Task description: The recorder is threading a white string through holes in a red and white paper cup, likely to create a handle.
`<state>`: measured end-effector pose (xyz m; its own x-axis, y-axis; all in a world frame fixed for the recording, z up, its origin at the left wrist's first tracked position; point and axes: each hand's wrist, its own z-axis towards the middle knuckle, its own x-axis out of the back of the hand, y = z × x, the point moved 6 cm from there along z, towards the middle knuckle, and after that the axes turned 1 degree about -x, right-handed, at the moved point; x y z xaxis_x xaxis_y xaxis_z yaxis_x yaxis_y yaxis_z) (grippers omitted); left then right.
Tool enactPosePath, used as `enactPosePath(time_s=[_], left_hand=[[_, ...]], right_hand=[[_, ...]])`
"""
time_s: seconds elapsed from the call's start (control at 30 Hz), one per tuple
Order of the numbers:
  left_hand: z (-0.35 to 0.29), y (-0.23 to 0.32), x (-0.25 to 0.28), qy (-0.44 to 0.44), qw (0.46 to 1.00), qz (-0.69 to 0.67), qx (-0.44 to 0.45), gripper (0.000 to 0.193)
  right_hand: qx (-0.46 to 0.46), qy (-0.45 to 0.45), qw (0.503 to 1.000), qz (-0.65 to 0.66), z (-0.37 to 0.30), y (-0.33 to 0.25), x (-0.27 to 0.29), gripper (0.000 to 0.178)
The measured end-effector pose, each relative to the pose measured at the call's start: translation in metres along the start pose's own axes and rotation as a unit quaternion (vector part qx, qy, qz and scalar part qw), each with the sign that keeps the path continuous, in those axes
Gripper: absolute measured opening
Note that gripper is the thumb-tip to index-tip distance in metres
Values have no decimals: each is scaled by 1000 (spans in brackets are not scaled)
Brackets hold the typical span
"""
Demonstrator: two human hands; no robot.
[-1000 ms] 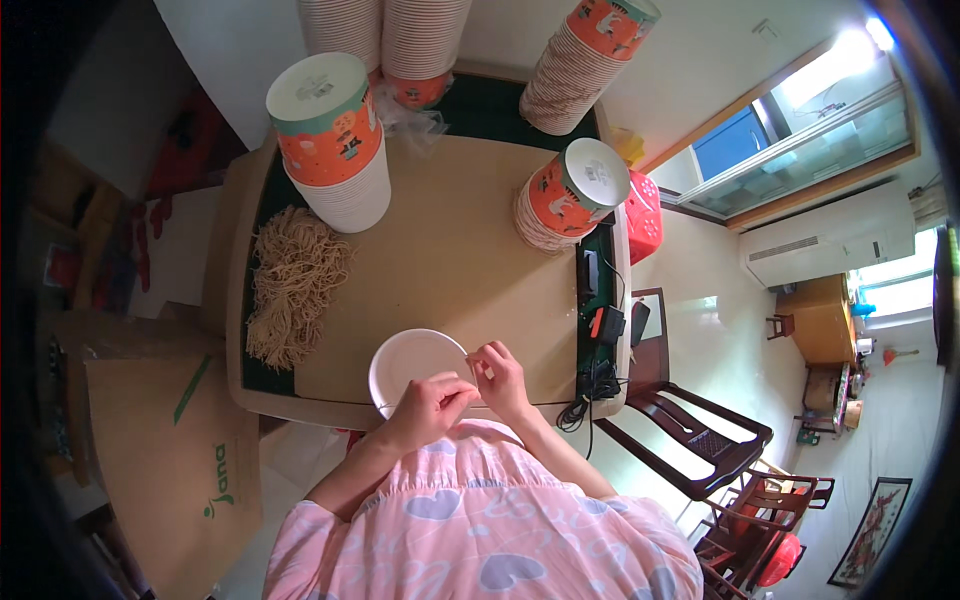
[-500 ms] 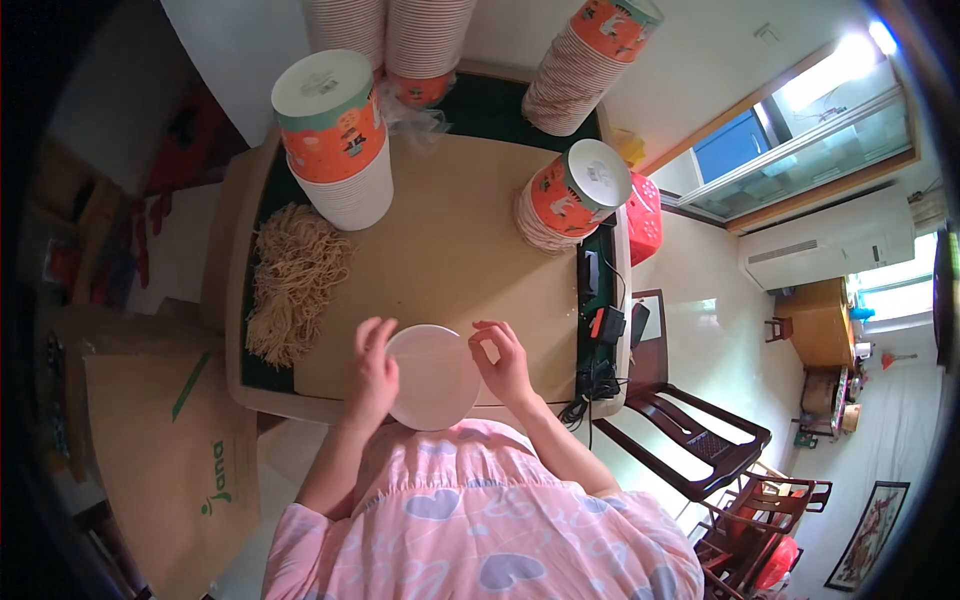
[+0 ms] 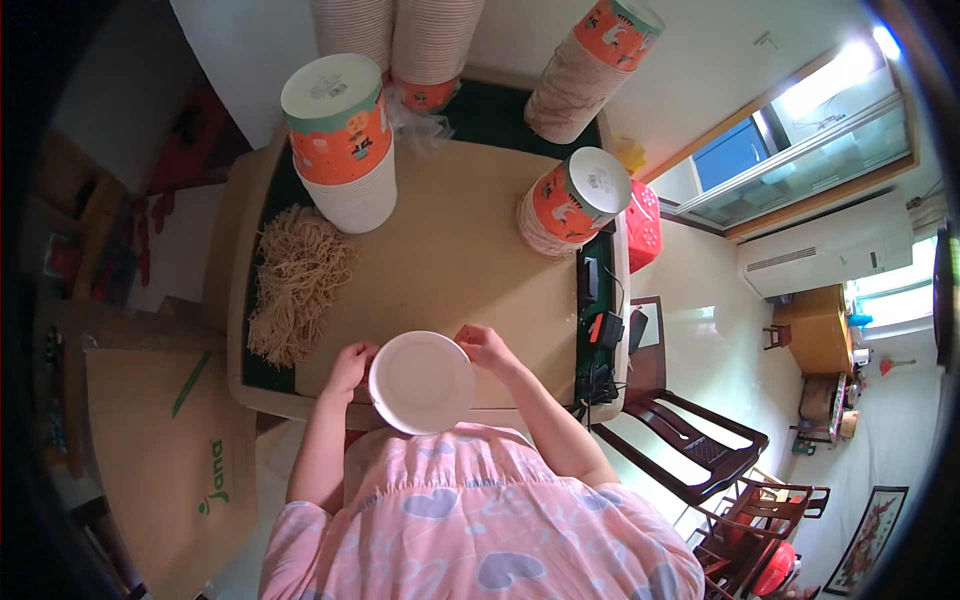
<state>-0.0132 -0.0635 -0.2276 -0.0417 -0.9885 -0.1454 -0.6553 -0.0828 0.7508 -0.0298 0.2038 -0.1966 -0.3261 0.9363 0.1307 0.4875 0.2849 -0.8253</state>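
A white round paper tub (image 3: 421, 384) sits mouth up against my front at the table's near edge, and its pale inside shows. My left hand (image 3: 350, 370) is closed beside its left rim, fingers curled with their tips close to the wall. At the upper right of the rim is my right hand (image 3: 485, 346), its fingers pinched together. Whatever thin thing either hand may hold is too small to make out. To the left on the table lies a heap of cream-coloured string (image 3: 298, 285).
A tall stack of orange and white tubs (image 3: 345, 150) stands beyond the string, with a shorter stack (image 3: 573, 202) at the right. More stacks rise at the back. Black chargers and cables (image 3: 600, 340) line the right edge. A cardboard box (image 3: 165, 470) is at the left.
The tub has tilted so that more of its inside shows. Both hands have gone from looser, lifted fingers to closed fingers at its sides; the left moved slightly left.
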Motion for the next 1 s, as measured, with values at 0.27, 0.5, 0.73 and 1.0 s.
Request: enactPosePath(time_s=[0.27, 0.5, 0.73, 1.0], left_hand=[[-5, -44, -4, 21, 996, 81, 42, 29], [-22, -25, -15, 14, 997, 80, 14, 32], [-76, 57, -32, 88, 966, 115, -213, 23], [-92, 69, -51, 190, 861, 356, -310, 26]], right_hand=[[-114, -91, 985, 96, -13, 37, -10, 33], [-141, -97, 975, 141, -31, 23, -5, 40], [-115, -52, 965, 228, -36, 58, 1, 35], [-117, -15, 970, 211, -39, 48, -16, 23]])
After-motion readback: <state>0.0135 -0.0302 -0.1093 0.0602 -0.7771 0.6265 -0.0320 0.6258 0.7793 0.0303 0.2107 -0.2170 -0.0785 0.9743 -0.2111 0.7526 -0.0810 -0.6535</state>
